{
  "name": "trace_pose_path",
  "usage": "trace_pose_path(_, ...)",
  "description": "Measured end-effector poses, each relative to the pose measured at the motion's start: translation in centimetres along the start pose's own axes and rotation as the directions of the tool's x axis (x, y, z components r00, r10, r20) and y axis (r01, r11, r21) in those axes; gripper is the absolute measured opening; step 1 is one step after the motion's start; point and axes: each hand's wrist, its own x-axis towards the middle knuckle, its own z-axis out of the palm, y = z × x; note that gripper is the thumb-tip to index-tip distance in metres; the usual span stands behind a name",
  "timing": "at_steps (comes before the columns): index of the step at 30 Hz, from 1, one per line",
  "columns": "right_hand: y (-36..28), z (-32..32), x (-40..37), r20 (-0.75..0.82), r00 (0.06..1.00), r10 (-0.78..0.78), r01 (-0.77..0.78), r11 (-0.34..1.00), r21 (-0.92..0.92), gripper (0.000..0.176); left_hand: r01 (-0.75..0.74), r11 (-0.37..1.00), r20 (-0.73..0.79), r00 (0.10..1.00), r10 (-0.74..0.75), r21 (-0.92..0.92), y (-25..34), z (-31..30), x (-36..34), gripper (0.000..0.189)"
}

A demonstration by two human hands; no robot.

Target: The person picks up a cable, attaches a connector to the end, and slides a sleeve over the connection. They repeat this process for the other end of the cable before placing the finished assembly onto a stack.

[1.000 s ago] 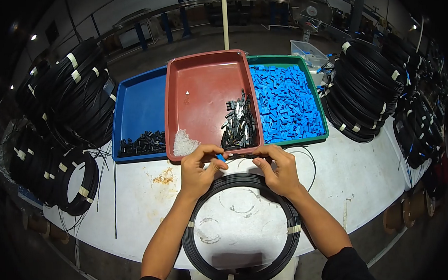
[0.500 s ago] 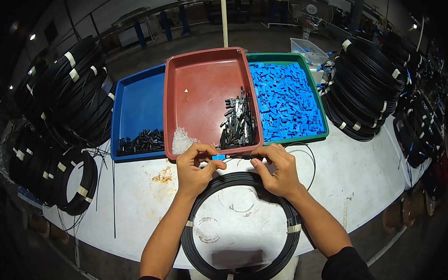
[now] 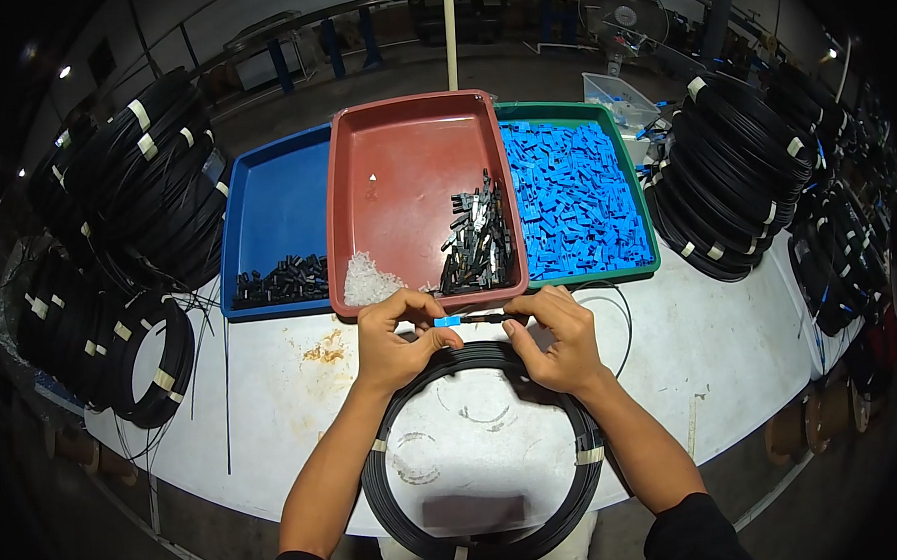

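Observation:
Above the near coil, a small blue connector housing (image 3: 447, 321) is in line with a black cable connector (image 3: 488, 318). My left hand (image 3: 399, 334) is at the blue housing's left end, index fingertip at its edge and thumb curled just below. My right hand (image 3: 559, 337) pinches the black connector between thumb and fingers from the right. A thin black cable loops behind that hand. Under both hands, a coil of black cable (image 3: 375, 483) bound with pale tape rests on the table's front part and overhangs its edge.
Beyond my hands stand a blue tray (image 3: 275, 192) with black parts, a red tray (image 3: 403, 162) with clear bits and black connectors, and a green tray (image 3: 637, 192) full of blue housings. Stacked cable coils flank them on the left (image 3: 159, 183) and right (image 3: 734, 177).
The blue housing shows more fully between my hands, and my left thumb has shifted slightly down and right from it. My right hand keeps its grip nearly unmoved.

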Motion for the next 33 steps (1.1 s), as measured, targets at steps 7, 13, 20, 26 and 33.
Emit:
trace_pose_path(7, -0.1, -0.1, 0.0, 0.022, 1.0, 0.011, -0.012, 1.0, 0.02, 0.013, -0.008, 0.999, -0.005, 1.0, 0.009, 0.05, 0.0, 0.0, -0.1, 0.031)
trace_pose_path(13, -0.4, -0.1, 0.0, 0.1, 0.995, -0.008, 0.005, 1.0, 0.029, 0.012, -0.064, 0.987, 0.071, 0.996, 0.054, 0.148, 0.7, 0.2, 0.0, 0.03)
trace_pose_path(20, -0.4, -0.1, 0.1, 0.118, 0.993, 0.019, -0.019, 1.0, -0.001, 0.008, -0.053, 0.986, 0.13, 0.991, 0.032, 0.16, 1.4, 0.3, 0.2, 0.022)
trace_pose_path(26, -0.2, -0.1, -0.1, 0.13, 0.99, 0.05, -0.058, 0.997, 0.053, 0.009, -0.032, 0.99, 0.15, 0.989, 0.011, 0.137, 1.3, 0.2, 0.0, 0.017)
trace_pose_path(33, -0.4, -0.3, 0.0, 0.179, 0.984, 0.024, -0.035, 0.998, 0.057, 0.014, 0.165, 0.985, 0.259, 0.955, -0.146, -0.053, 1.5, -0.1, -0.3, 0.012)
